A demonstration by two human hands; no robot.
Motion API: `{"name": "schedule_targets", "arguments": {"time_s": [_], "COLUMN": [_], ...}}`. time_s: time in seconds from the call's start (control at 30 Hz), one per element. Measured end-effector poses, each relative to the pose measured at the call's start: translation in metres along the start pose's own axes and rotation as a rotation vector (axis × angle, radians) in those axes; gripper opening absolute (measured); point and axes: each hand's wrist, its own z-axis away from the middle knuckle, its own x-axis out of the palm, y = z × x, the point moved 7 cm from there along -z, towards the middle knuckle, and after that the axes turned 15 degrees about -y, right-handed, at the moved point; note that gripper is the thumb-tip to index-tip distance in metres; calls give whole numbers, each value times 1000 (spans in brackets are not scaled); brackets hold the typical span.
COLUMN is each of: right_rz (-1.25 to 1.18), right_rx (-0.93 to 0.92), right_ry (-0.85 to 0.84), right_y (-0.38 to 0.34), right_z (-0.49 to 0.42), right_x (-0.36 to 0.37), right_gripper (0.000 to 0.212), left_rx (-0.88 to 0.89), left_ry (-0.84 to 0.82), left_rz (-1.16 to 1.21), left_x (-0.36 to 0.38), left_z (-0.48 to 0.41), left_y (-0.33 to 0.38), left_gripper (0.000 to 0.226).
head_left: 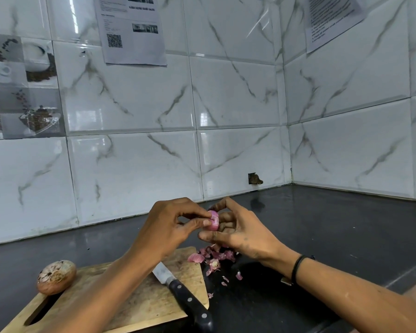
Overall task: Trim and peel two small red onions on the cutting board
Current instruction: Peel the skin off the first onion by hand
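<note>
Both my hands are raised over the bench (322, 236) — my left hand (171, 224) pinches the small red onion (213, 220) between thumb and fingertips, and my right hand (235, 231) curls round it from behind. Torn pink peels (214, 259) lie below, just off the far corner of the cutting board (139, 301). The knife (185, 296) rests on the board — the second onion (56, 277), unpeeled, sits at its left edge.
</note>
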Motion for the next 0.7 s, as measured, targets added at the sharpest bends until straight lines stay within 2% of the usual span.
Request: {"name": "schedule_targets", "arguments": {"time_s": [0.17, 0.3, 0.63, 0.7], "right_rz": [21, 36, -15, 2], "right_rx": [9, 11, -17, -5], "right_ry": [-4, 8, 4, -25], "right_y": [-1, 0, 1, 4], "right_z": [0, -1, -3, -4], "right_x": [-1, -2, -1, 1], "right_gripper": [50, 50, 42, 46], "left_rx": [0, -17, -88, -118], "left_ry": [13, 24, 29, 29], "left_rz": [-120, -209, -124, -117], "left_x": [2, 4, 4, 4], "left_z": [0, 0, 1, 1], "left_y": [2, 2, -4, -7], "left_gripper": [21, 14, 8, 5]}}
